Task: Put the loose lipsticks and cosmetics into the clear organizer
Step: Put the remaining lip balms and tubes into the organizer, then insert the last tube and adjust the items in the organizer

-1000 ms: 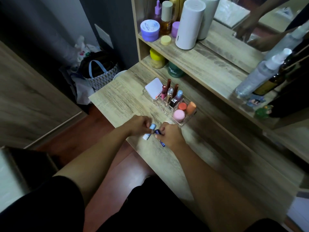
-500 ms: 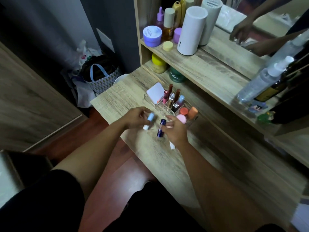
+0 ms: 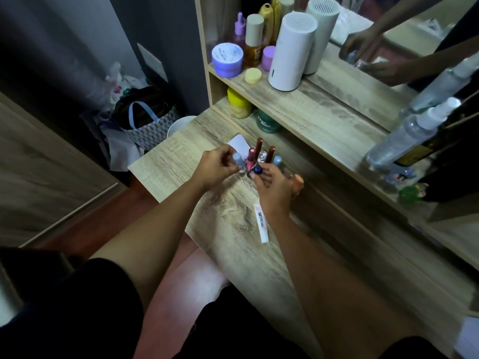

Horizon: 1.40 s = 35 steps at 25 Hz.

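step: I am slotting items into organizer [image 3: 261,161] | left hand [image 3: 216,168] fingers pinch pale-blue tube [image 3: 238,161], right hand [image 3: 273,185] grips dark-blue tube [image 3: 255,170], both above it | next: lower upright into free slots; white lip tube [image 3: 261,223] lies on tabletop [image 3: 168,164]

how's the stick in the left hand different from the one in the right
The light blue stick in the left hand is pale; the dark blue stick in the right hand is navy. The pale one sits left of the dark one. Both are pinched in fingertips above the clear organizer.
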Each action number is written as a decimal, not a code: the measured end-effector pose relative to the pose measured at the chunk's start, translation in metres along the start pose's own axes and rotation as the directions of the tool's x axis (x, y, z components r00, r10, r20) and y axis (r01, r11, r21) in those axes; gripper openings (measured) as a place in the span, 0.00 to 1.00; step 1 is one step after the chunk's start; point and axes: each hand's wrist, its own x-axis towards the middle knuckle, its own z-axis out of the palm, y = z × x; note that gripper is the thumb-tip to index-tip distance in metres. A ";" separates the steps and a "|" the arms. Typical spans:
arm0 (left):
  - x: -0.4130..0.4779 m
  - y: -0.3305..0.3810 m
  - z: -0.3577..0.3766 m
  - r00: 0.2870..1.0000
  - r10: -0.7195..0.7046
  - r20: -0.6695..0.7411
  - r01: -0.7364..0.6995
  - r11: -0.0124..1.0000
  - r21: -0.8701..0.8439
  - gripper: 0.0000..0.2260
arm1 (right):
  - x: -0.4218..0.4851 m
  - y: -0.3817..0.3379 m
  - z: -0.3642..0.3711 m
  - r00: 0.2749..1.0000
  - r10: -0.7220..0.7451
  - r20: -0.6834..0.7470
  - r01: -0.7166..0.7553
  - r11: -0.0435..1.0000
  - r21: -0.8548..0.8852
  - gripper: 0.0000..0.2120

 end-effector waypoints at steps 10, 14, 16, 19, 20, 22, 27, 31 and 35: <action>0.008 -0.007 0.013 0.986 0.078 0.148 -0.104 0.979 0.177 0.11 | 0.001 0.011 0.016 0.999 -0.026 0.044 0.032 0.987 -0.156 0.15; 0.009 -0.008 0.013 0.988 0.077 0.132 -0.101 0.978 0.184 0.12 | 0.002 0.011 0.020 0.999 -0.006 0.040 0.012 0.991 -0.137 0.16; 0.008 -0.009 0.012 0.989 0.071 0.128 -0.092 0.981 0.172 0.13 | 0.002 0.011 0.019 0.999 0.025 0.032 -0.022 0.994 -0.109 0.17; 0.001 -0.012 0.011 0.996 0.031 0.085 -0.043 0.990 0.133 0.15 | -0.001 0.009 0.018 0.998 0.052 0.028 -0.049 0.994 -0.098 0.18; -0.004 -0.014 0.011 0.998 0.027 0.050 -0.033 0.991 0.133 0.15 | -0.003 0.009 0.017 0.998 0.051 0.028 -0.048 0.994 -0.097 0.17; -0.017 -0.018 0.016 0.999 0.021 -0.025 -0.017 0.991 0.136 0.14 | -0.010 0.010 0.012 0.999 0.044 0.026 -0.042 0.995 -0.091 0.15; -0.066 -0.031 0.051 0.995 -0.036 -0.089 0.053 0.981 0.189 0.14 | -0.042 0.030 -0.004 0.997 0.070 0.019 -0.063 0.963 -0.263 0.09; -0.093 -0.038 0.087 0.976 -0.217 -0.029 0.212 0.901 0.378 0.27 | -0.062 0.046 -0.010 0.985 0.135 0.106 -0.073 0.889 -0.452 0.15; -0.095 -0.046 0.096 0.973 -0.230 0.000 0.205 0.867 0.455 0.28 | -0.060 0.045 -0.011 0.980 0.143 0.139 -0.047 0.844 -0.534 0.18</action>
